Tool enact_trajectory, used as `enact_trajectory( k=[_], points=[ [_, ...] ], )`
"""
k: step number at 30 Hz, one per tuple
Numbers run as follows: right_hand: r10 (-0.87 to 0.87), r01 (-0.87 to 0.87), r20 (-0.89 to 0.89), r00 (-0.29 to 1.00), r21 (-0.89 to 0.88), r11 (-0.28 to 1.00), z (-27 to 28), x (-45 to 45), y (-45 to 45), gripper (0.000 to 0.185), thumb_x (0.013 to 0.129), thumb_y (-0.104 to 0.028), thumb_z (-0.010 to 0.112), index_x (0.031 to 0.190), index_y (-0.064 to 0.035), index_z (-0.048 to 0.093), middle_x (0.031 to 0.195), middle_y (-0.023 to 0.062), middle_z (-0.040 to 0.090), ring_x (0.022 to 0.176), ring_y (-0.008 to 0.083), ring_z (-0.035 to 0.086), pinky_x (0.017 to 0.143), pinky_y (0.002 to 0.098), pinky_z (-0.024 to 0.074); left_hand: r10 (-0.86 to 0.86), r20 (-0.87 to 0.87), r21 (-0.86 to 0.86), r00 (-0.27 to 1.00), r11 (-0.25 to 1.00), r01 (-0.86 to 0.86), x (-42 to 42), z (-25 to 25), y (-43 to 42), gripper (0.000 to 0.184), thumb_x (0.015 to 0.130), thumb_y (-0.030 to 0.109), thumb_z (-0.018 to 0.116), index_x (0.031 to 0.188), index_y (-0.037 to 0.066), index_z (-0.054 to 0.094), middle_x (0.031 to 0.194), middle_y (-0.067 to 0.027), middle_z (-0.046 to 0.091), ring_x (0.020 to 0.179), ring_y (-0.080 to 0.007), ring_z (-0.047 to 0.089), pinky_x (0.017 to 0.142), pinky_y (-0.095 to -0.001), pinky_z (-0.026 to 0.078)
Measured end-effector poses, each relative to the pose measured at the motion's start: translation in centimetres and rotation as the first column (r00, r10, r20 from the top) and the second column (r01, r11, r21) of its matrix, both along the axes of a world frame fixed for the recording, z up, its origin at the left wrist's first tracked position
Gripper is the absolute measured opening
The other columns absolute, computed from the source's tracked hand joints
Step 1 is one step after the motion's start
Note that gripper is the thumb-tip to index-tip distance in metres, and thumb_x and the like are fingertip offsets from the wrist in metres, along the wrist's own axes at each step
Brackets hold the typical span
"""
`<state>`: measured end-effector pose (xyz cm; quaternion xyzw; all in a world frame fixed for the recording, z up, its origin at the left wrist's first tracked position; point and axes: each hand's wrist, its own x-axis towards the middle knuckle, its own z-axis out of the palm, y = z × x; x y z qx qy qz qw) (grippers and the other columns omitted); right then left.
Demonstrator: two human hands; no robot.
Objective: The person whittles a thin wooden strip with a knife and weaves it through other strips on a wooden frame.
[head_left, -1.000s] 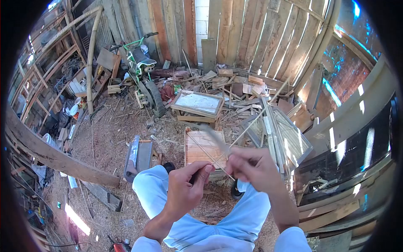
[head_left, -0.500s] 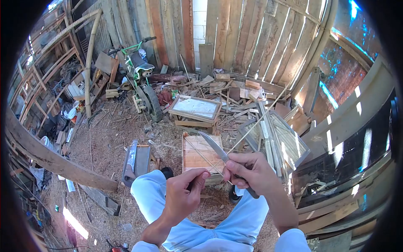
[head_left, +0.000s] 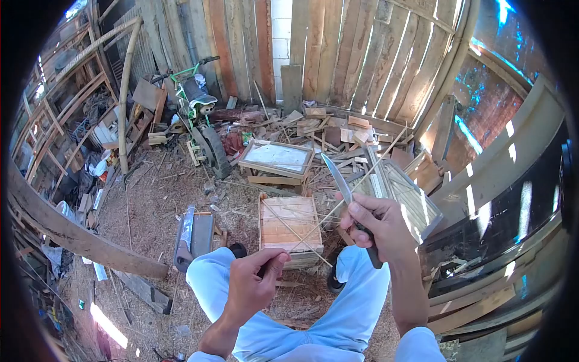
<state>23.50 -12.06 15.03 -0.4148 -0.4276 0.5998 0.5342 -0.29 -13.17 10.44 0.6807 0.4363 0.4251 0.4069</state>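
Observation:
My right hand [head_left: 380,226] is closed around the dark handle of a knife [head_left: 339,176], its blade tilted up and to the left. A long thin wooden stick [head_left: 386,155] runs from my left hand past the knife, up to the right. Its near end is pinched between the thumb and fingers of my left hand [head_left: 256,280], low in front of my knees. Below and between the hands stands a wooden box [head_left: 288,226], with another thin stick [head_left: 283,222] lying slantwise across it. Whether the blade touches the held stick I cannot tell.
A handsaw [head_left: 186,238] leans on a small grey-topped piece at the left. Ahead are a framed panel [head_left: 277,157], heaped wood scraps and a green motorbike [head_left: 202,111]. A beam [head_left: 90,238] crosses the left side; boards [head_left: 482,304] are stacked at the right.
My right hand has moved up and to the right with the knife. My left hand has shifted slightly down and left, so the hands are farther apart along the stick.

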Motion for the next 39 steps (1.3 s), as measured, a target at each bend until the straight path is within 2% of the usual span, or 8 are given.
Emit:
enact_trajectory(
  k=[11, 13, 14, 17, 28, 31, 33, 39],
  points=[
    [-0.028, 0.029, 0.033, 0.999, -0.028, 0.999, -0.1, 1.8, 0.1, 0.023, 0.093, -0.013, 0.056, 0.106, 0.0053, 0.06, 0.078, 0.0084, 0.062, 0.05, 0.0052, 0.044, 0.04, 0.0176, 0.0326, -0.019, -0.012, -0.011, 1.0, 1.0, 0.019, -1.6, -0.6, 0.6, 0.012, 0.089, 0.007, 0.06, 0.089, -0.003, 0.067, 0.062, -0.0036, 0.06, 0.056, -0.0068, 0.051, 0.051, -0.022, 0.04],
    [-0.184, 0.182, 0.051, 0.982, 0.03, 0.983, 0.1, 3.1, 0.6, 0.023, 0.092, -0.013, 0.057, 0.106, 0.0055, 0.06, 0.078, 0.0086, 0.061, 0.05, 0.0054, 0.044, 0.039, 0.0173, 0.0326, -0.007, -0.047, 0.012, 0.999, 1.0, 0.008, -2.4, -0.9, 0.8, 0.011, 0.088, 0.006, 0.06, 0.09, -0.003, 0.066, 0.061, -0.0045, 0.059, 0.055, -0.007, 0.052, 0.05, -0.0224, 0.04],
    [-0.174, 0.173, 0.02, 0.985, 0.021, 0.985, 0.1, 2.9, 0.5, 0.035, 0.092, -0.012, 0.056, 0.122, 0.0057, 0.052, 0.074, 0.0046, 0.058, 0.048, 0.004, 0.043, 0.039, 0.0171, 0.0318, -0.004, -0.05, 0.001, 0.999, 1.0, 0.004, -2.8, -1.3, 1.0, 0.01, 0.088, 0.006, 0.06, 0.09, -0.003, 0.066, 0.061, -0.0044, 0.059, 0.055, -0.0068, 0.052, 0.05, -0.0223, 0.04],
    [-0.122, 0.123, 0.012, 0.992, -0.034, 0.992, 0.2, 1.5, 0.0, 0.036, 0.092, -0.012, 0.056, 0.123, 0.0055, 0.051, 0.074, 0.0049, 0.058, 0.049, 0.0042, 0.043, 0.039, 0.0173, 0.0328, 0.006, -0.049, -0.006, 0.999, 1.0, -0.006, -2.8, -1.6, 1.0, 0.01, 0.088, 0.006, 0.06, 0.09, -0.003, 0.066, 0.061, -0.0044, 0.059, 0.056, -0.0065, 0.052, 0.05, -0.0221, 0.04],
    [-0.087, 0.089, -0.043, 0.995, 0.048, 0.995, -0.3, -1.2, -0.6, 0.028, 0.094, -0.012, 0.054, 0.118, 0.0023, 0.057, 0.083, 0.0081, 0.062, 0.053, 0.0053, 0.044, 0.043, 0.0177, 0.0334, -0.027, -0.031, 0.097, 0.999, 0.995, 0.03, 1.7, 1.0, 2.1, 0.009, 0.089, 0.003, 0.058, 0.091, -0.003, 0.065, 0.069, -0.0051, 0.063, 0.062, -0.0076, 0.057, 0.056, -0.0217, 0.043],
    [-0.005, 0.005, 0.005, 1.0, -0.005, 1.0, -1.0, -2.5, -1.2, 0.026, 0.094, -0.012, 0.053, 0.114, 0.0022, 0.06, 0.08, 0.0062, 0.062, 0.052, 0.0048, 0.045, 0.043, 0.0175, 0.0335, -0.012, 0.008, 0.129, 1.0, 0.992, 0.011, 2.6, 0.8, 1.9, 0.009, 0.088, 0.003, 0.059, 0.091, -0.003, 0.064, 0.072, -0.0061, 0.065, 0.062, -0.0089, 0.059, 0.056, -0.0223, 0.044],
    [0.202, -0.203, 0.137, 0.97, -0.008, 0.979, -1.6, -3.5, -1.7, 0.025, 0.095, -0.014, 0.053, 0.112, 0.0017, 0.061, 0.078, 0.0038, 0.062, 0.052, 0.0045, 0.045, 0.044, 0.0174, 0.0344, 0.01, 0.043, 0.163, 0.999, 0.986, -0.017, 2.7, 0.7, 1.8, 0.008, 0.087, 0.003, 0.059, 0.091, -0.003, 0.064, 0.074, -0.0071, 0.066, 0.063, -0.01, 0.06, 0.057, -0.0228, 0.045],
    [0.229, -0.226, 0.019, 0.973, -0.098, 0.969, -1.2, -3.2, -2.0, 0.025, 0.094, -0.014, 0.054, 0.111, 0.0031, 0.062, 0.081, 0.0055, 0.064, 0.053, 0.0049, 0.046, 0.045, 0.0179, 0.0346, 0.005, -0.056, 0.335, 0.998, 0.942, 0.014, 2.0, 1.2, 1.0, 0.012, 0.085, 0.001, 0.061, 0.096, -0.001, 0.062, 0.079, -0.0126, 0.065, 0.06, -0.0163, 0.061, 0.052, -0.027, 0.045]
  ],
)
